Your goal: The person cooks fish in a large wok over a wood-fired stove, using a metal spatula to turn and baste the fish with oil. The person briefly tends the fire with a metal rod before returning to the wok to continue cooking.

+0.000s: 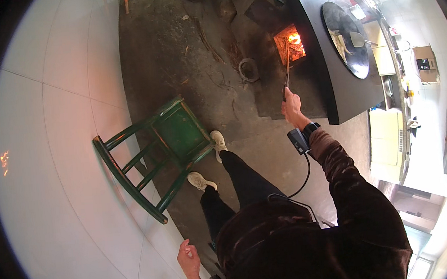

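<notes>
My right hand point(292, 107) is closed around the dark handle of long metal fire tongs point(288, 74). The far end of the tongs reaches into the square firebox opening of a stove, where flames point(294, 39) burn. This opening lies below the overhanging dark edge of the stove counter point(333, 94). Low beside the white tiled wall, my left hand point(188, 259) hangs with its fingers loosely curled and nothing in it. A green wooden chair point(177, 131) stands between the wall and my feet.
A wok point(358, 66) with food and a spatula point(357, 39) sits in the countertop. Sticks point(207, 41) and a grey ring point(248, 70) lie on the concrete floor by the firebox. A cable point(308, 176) runs from a device at my right wrist.
</notes>
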